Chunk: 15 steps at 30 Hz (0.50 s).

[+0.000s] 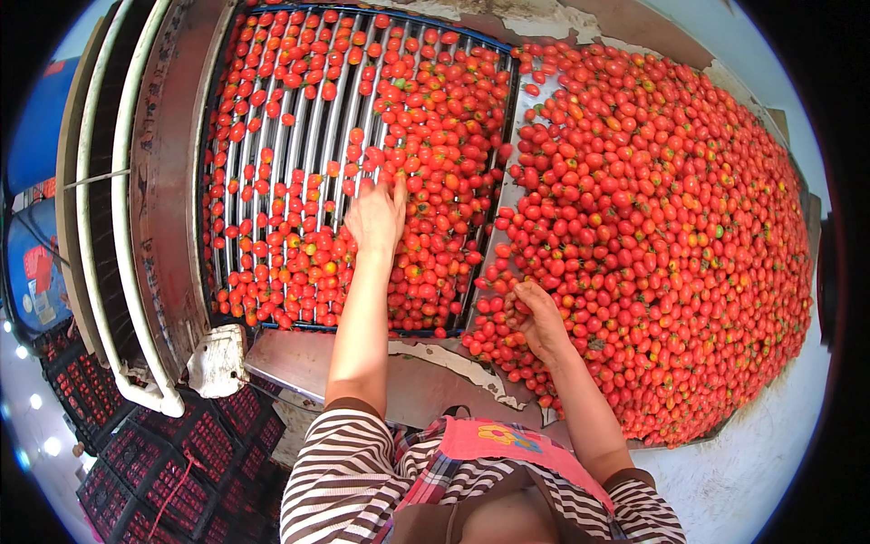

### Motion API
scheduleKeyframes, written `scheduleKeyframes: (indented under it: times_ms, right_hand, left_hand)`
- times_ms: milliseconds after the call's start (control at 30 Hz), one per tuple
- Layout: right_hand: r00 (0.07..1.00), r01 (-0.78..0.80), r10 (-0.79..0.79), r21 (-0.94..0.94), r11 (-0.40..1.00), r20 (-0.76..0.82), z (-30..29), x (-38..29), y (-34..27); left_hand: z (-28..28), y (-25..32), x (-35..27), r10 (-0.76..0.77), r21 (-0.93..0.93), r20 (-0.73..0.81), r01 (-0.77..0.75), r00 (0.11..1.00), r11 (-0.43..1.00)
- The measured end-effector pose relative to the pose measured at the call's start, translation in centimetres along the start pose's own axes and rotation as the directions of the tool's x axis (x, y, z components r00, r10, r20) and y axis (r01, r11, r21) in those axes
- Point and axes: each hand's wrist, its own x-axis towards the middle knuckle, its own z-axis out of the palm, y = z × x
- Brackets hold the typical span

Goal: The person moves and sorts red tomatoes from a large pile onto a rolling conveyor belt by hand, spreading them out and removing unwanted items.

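Observation:
My left hand (pixel 376 216) reaches out over the roller conveyor (pixel 299 115), back of the hand up. Its fingers are apart and their tips touch the red cherry tomatoes (pixel 435 149) on the metal rollers. Whether a tomato is pinched under those fingertips is hidden. Closer to my body, my right hand (pixel 537 318) is curled at the near left edge of a large tomato pile (pixel 652 238). A red tomato (pixel 522 307) shows between its thumb and bent fingers. Tomatoes crowd the right half of the rollers and lie more thinly on the left.
A metal strip (pixel 514 183) divides the rollers from the pile. Left of the conveyor run a metal side wall (pixel 166 149) and white pipe rails (pixel 122 149). Black crates (pixel 156 469) with red contents stand lower left, near blue drums (pixel 41 265). A metal ledge (pixel 292 357) borders the near side.

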Motion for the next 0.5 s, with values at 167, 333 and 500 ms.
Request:
scheduleKeyframes:
  times_ms: [167,333,500]
  right_hand:
    - [1.0,0.007,-0.007,-0.017,1.0,0.011,-0.2,0.1,-0.5]
    - [1.0,0.014,-0.015,0.018,1.0,0.013,-0.6,0.1,-0.7]
    - [1.0,0.008,-0.009,0.049,0.999,0.008,-1.0,0.4,-0.4]
  left_hand:
    - [2.8,4.1,2.6,0.174,0.117,-0.167,-0.156,0.971,0.981]
    - [6.1,5.8,1.9,0.258,0.072,0.008,-0.258,0.966,0.963]
    - [2.6,8.4,2.1,0.395,-0.117,0.302,-0.377,0.868,0.919]
